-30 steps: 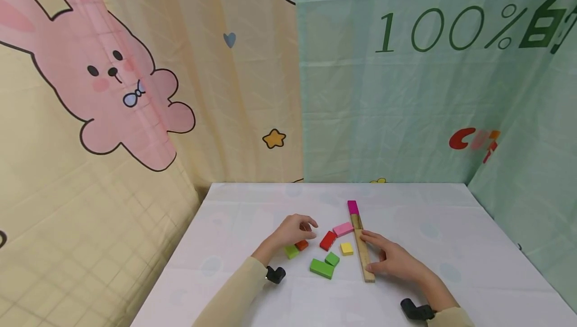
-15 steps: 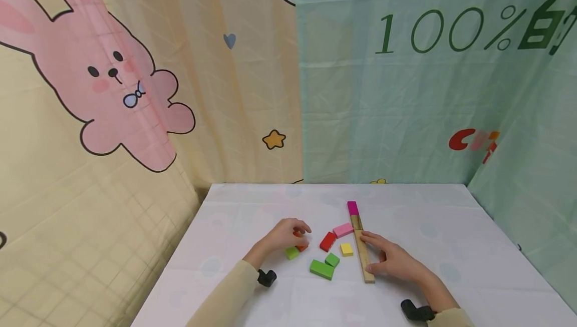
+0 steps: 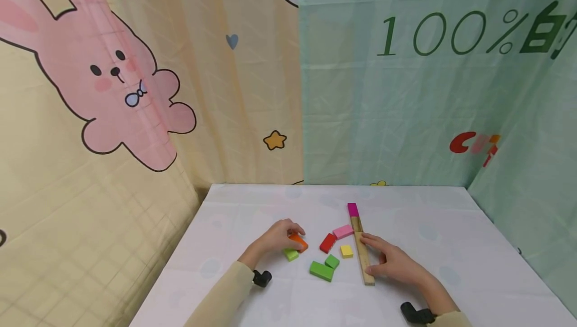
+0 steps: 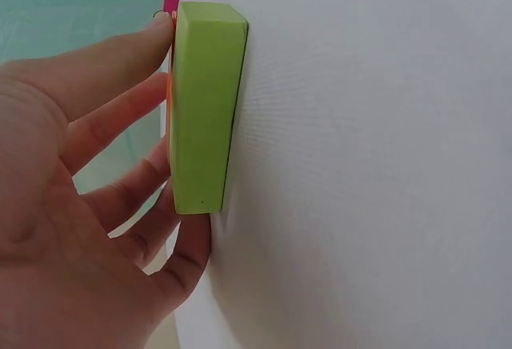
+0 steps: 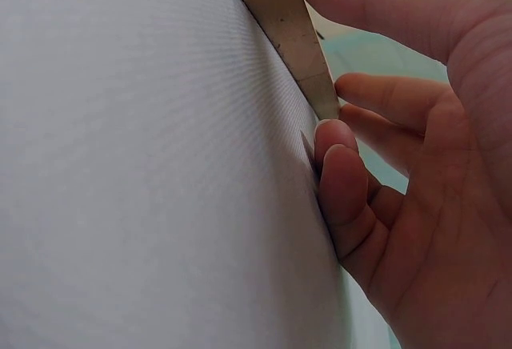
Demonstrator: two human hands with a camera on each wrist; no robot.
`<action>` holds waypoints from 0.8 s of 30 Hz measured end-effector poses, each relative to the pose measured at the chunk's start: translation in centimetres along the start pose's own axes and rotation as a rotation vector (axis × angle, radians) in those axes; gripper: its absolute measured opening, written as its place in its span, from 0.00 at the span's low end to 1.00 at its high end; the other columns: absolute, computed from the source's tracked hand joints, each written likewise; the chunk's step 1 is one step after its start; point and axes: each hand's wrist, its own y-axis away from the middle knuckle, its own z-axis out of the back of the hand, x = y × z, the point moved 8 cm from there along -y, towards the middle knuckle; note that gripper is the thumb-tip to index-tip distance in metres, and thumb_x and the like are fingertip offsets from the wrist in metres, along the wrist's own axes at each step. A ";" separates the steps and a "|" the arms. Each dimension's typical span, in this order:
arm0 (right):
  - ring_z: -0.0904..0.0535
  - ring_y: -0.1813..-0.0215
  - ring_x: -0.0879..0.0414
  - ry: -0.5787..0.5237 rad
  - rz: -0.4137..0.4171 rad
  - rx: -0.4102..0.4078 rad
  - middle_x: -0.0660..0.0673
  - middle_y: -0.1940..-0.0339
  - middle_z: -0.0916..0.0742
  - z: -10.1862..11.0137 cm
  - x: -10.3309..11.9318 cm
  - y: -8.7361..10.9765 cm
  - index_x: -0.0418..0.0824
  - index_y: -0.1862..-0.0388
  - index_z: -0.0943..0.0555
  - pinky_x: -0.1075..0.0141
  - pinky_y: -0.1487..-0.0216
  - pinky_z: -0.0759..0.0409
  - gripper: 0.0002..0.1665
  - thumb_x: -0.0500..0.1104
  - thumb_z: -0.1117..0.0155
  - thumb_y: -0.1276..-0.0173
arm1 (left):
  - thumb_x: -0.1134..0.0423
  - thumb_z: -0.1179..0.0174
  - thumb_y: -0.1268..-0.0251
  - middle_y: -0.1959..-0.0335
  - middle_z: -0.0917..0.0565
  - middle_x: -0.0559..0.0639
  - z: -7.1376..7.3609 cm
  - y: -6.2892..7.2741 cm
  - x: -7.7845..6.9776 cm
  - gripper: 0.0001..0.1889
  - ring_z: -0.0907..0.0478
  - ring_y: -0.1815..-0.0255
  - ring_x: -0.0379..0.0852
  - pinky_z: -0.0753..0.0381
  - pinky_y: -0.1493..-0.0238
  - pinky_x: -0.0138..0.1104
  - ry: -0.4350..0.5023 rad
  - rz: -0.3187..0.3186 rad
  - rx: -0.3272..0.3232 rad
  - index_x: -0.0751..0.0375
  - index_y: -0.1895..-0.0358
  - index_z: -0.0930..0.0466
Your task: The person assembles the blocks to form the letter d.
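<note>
Your L hand (image 3: 276,237) pinches the orange blk (image 3: 299,241) just beside the lime blk (image 3: 291,255) on the white table (image 3: 405,214), while your R hand (image 3: 395,263), thumb & fingers loosely extended, only touches the right edge of the wooden strip (image 3: 364,259), w/ the yellow blk (image 3: 346,252) near its left side.

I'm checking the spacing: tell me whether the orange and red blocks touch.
Apart. The head view shows white table surface between the orange block and the red block.
</note>
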 end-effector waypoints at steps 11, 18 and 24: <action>0.29 0.68 0.54 0.013 0.008 -0.001 0.43 0.23 0.33 -0.1 0.2 0.0 0.50 0.23 0.33 0.66 0.71 0.31 0.51 0.55 0.21 0.44 | 0.59 0.26 0.41 0.58 0.23 0.39 -0.3 -0.1 0.5 0.08 0.28 0.54 0.41 0.25 0.51 0.35 0.018 -0.010 0.004 0.45 0.59 0.11; 0.29 0.67 0.53 0.015 0.012 0.000 0.43 0.23 0.33 0.0 0.0 0.0 0.50 0.22 0.33 0.66 0.71 0.31 0.52 0.55 0.21 0.44 | 0.59 0.25 0.42 0.59 0.24 0.40 -0.3 -0.1 0.6 0.09 0.28 0.56 0.42 0.26 0.53 0.36 0.008 0.007 -0.018 0.44 0.60 0.12; 0.28 0.68 0.54 0.022 0.017 -0.003 0.43 0.23 0.33 0.1 0.1 0.1 0.50 0.22 0.33 0.66 0.71 0.31 0.51 0.55 0.21 0.43 | 0.58 0.24 0.43 0.60 0.25 0.41 -0.3 0.0 0.9 0.10 0.28 0.56 0.43 0.25 0.55 0.35 0.023 0.034 -0.031 0.44 0.59 0.13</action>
